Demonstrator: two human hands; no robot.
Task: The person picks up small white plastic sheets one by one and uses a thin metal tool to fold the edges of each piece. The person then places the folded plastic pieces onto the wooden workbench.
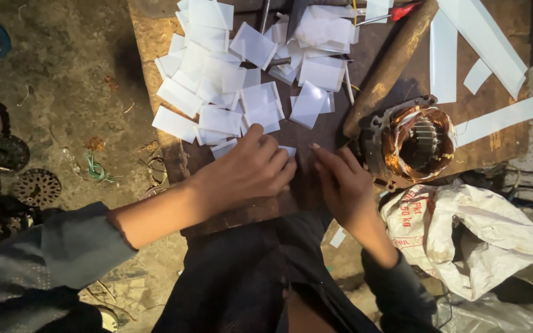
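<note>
On the tabletop [316,132] I see the cut sheet pieces [242,74] heaped behind my left hand [248,169]; the motor stator [416,140] sits right of my right hand [343,185], a sack [470,231] before it.

Under the left hand [248,169] and right hand [340,182] lies a worn wooden board [316,132], dark, scuffed and matt, and just beyond the fingers the cut slips [220,120] look like thin white paper or film, smooth with a faint sheen. Right of the right hand, the motor stator [416,143] shows glossy copper wire in dull grey metal, beside a rough wooden handle [390,65]; below it slumps a crumpled white woven-plastic sack [482,234].
</note>
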